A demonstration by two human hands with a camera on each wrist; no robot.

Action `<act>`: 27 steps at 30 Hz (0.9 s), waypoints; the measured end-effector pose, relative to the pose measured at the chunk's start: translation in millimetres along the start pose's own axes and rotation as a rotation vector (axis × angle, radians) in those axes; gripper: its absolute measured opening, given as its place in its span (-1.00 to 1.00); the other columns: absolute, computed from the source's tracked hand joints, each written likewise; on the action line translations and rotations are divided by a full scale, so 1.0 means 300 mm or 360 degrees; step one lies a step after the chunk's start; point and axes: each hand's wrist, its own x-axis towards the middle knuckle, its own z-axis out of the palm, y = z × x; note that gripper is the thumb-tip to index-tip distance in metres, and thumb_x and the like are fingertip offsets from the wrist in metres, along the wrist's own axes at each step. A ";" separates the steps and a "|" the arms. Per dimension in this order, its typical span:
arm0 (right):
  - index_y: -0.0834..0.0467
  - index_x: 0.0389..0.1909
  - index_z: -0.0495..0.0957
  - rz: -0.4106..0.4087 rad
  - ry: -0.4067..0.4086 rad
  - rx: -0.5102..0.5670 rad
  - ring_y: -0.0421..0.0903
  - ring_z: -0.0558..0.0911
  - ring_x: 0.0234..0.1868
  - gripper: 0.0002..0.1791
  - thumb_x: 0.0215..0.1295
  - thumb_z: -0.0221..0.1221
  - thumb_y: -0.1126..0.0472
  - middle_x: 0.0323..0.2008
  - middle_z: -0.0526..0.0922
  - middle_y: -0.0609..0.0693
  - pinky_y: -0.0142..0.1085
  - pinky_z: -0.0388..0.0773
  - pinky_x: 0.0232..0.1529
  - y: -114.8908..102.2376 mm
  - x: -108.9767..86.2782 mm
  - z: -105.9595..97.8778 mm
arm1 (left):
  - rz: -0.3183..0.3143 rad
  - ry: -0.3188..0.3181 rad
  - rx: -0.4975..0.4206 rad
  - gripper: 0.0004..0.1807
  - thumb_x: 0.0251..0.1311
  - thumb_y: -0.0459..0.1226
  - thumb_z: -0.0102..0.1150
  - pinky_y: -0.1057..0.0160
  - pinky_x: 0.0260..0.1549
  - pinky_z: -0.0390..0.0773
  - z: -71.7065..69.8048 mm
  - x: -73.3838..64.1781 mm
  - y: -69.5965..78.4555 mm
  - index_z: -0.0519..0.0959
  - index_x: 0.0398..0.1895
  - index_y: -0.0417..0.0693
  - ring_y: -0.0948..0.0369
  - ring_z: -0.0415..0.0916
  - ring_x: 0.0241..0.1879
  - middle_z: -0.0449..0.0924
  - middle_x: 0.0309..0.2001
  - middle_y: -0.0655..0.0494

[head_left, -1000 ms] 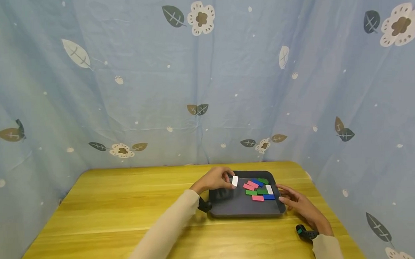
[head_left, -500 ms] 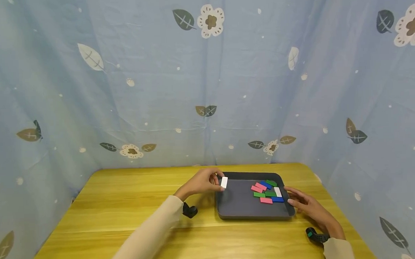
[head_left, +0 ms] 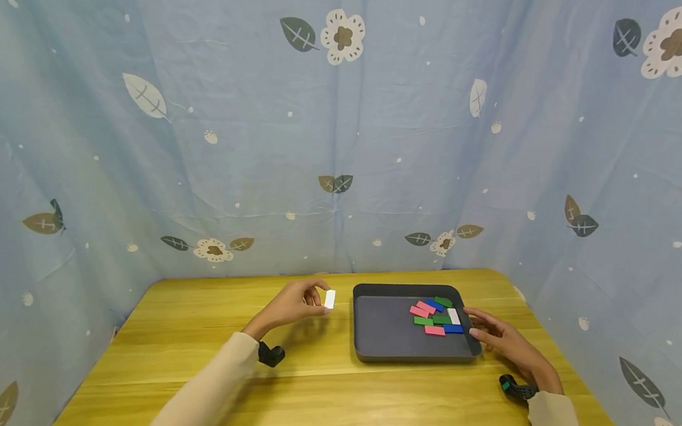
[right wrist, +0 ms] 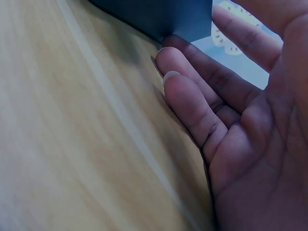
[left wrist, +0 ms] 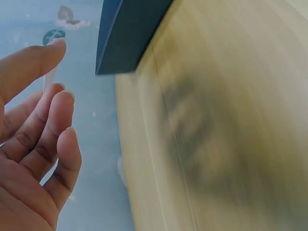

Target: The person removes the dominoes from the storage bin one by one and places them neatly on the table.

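I have a small white rectangular block (head_left: pixel 329 299) pinched between thumb and fingertips of the left hand (head_left: pixel 294 302) — a narrow grip, held above the yellow wood-grain tabletop (head_left: pixel 325 401), left of the dark grey rectangular tray (head_left: pixel 416 359). Flat pink, green, blue and white blocks (head_left: pixel 442 320) lie toward the tray's right end, where the right hand's (head_left: pixel 506 341) grip is loose — fingers relaxed at the wall.

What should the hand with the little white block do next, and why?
Probably the left hand should gently lower the white block onto the table. The hand pinches it outside the tray, past its left side, and the left wrist view shows a shadow apart from the hand, so the block seems raised.
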 end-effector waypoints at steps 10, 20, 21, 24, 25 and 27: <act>-0.11 0.61 0.19 -0.0020 -0.0018 0.0013 0.08 0.50 0.19 -0.30 0.53 0.17 -0.05 0.44 0.31 0.27 -0.07 0.58 -0.12 -0.001 -0.008 -0.001 | -0.0029 0.0108 0.0048 -0.53 0.19 -0.26 0.51 0.23 -0.39 0.53 -0.091 -0.089 -0.075 0.60 0.16 -0.05 0.19 0.53 -0.44 0.60 -0.39 0.19; -0.14 0.60 0.20 -0.0013 -0.0027 0.0019 0.07 0.50 0.18 -0.29 0.52 0.18 -0.06 0.44 0.32 0.24 -0.10 0.58 -0.13 -0.006 -0.004 0.008 | -0.0131 0.0196 0.0039 -0.52 0.18 -0.25 0.52 0.25 -0.42 0.52 -0.176 -0.191 -0.147 0.60 0.17 -0.04 0.16 0.52 -0.45 0.60 -0.39 0.16; -0.15 0.60 0.21 -0.0015 -0.0023 0.0022 0.07 0.50 0.18 -0.30 0.52 0.18 -0.06 0.45 0.31 0.23 -0.10 0.58 -0.13 -0.006 -0.003 0.008 | -0.0142 0.0208 0.0053 -0.52 0.19 -0.24 0.51 0.25 -0.42 0.51 -0.186 -0.201 -0.156 0.60 0.17 -0.04 0.16 0.52 -0.45 0.60 -0.40 0.16; -0.14 0.60 0.20 -0.0035 -0.0025 0.0014 0.09 0.49 0.19 -0.31 0.53 0.17 -0.05 0.45 0.30 0.24 -0.09 0.59 -0.12 -0.005 -0.003 0.005 | -0.0201 0.0233 0.0091 -0.54 0.20 -0.21 0.50 0.24 -0.40 0.52 -0.212 -0.236 -0.182 0.60 0.16 0.02 0.15 0.53 -0.44 0.61 -0.40 0.17; -0.14 0.60 0.20 -0.0040 -0.0026 0.0010 0.10 0.49 0.20 -0.31 0.54 0.17 -0.05 0.45 0.29 0.25 -0.09 0.59 -0.12 -0.005 -0.003 0.003 | -0.0218 0.0237 0.0105 -0.53 0.21 -0.19 0.50 0.24 -0.40 0.52 -0.220 -0.248 -0.192 0.60 0.17 0.04 0.15 0.53 -0.44 0.61 -0.40 0.18; -0.15 0.60 0.20 -0.0031 -0.0020 0.0010 0.11 0.48 0.21 -0.31 0.53 0.17 -0.05 0.46 0.29 0.23 -0.08 0.59 -0.12 -0.005 -0.005 0.000 | -0.0246 0.0248 0.0132 -0.53 0.23 -0.17 0.49 0.23 -0.39 0.53 -0.235 -0.271 -0.212 0.59 0.18 0.05 0.15 0.54 -0.43 0.61 -0.40 0.18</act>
